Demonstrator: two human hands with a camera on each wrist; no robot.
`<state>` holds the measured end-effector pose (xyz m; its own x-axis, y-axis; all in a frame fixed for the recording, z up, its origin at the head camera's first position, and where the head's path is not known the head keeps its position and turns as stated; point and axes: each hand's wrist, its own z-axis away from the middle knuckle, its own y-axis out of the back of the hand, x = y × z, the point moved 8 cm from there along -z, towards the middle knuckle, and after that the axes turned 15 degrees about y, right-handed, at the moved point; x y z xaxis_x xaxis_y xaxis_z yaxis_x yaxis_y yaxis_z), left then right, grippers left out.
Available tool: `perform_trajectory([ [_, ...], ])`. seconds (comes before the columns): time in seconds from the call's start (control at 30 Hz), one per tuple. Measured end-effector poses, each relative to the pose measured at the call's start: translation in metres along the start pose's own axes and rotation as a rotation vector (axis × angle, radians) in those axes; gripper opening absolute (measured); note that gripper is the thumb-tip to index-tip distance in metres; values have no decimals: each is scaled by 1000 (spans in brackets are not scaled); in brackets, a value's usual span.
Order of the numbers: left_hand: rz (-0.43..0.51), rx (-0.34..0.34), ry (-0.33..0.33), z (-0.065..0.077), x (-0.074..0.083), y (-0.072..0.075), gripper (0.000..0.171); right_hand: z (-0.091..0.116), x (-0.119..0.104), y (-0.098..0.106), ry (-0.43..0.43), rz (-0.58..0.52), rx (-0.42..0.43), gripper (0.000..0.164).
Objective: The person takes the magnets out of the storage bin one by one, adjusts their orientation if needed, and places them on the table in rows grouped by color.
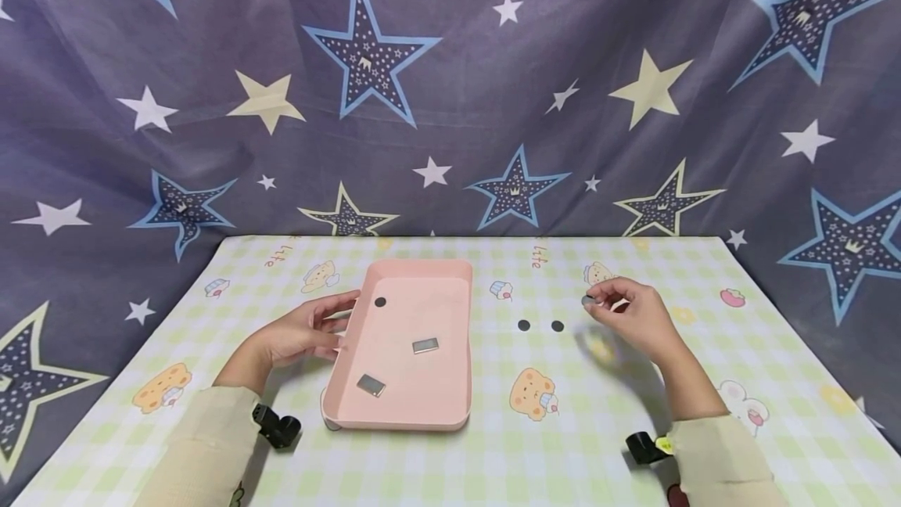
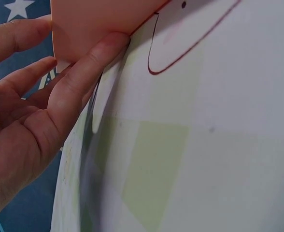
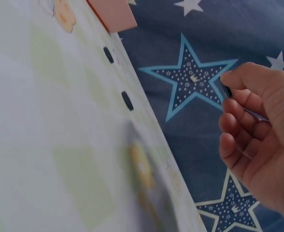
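Observation:
A shallow pink tray [image 1: 401, 413] lies on the table, left of the middle. Against its left wall rests my left hand [image 1: 303, 331], fingers extended; the left wrist view shows the thumb and fingertips touching the tray's outer side. In the tray are a small black disc [image 1: 380, 302] and two silver-edged grey rectangular pieces, one near the middle [image 1: 425, 346] and one at the front left [image 1: 371, 385]. Above the table on the right, my right hand [image 1: 633, 315] pinches a small dark disc [image 3: 226, 89] between thumb and index finger, the other fingers loosely curled.
Between the tray and my right hand, two black discs, a left one [image 1: 524, 325] and a right one [image 1: 558, 326], lie side by side on the checked tablecloth [image 1: 479, 468]. A dark star-patterned curtain [image 1: 450, 100] hangs behind the table's far edge.

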<state>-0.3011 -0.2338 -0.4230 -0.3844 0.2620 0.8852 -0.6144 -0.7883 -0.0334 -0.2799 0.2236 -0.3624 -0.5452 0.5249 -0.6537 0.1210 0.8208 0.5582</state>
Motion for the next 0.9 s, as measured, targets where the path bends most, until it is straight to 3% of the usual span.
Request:
perform_trajectory([
  [0.33, -5, 7, -1, -1, -1, 1, 90, 6, 21, 1, -81, 114, -84, 13],
  [0.9, 6, 20, 8, -1, -2, 3, 91, 11, 48, -20, -140, 84, -274, 9],
])
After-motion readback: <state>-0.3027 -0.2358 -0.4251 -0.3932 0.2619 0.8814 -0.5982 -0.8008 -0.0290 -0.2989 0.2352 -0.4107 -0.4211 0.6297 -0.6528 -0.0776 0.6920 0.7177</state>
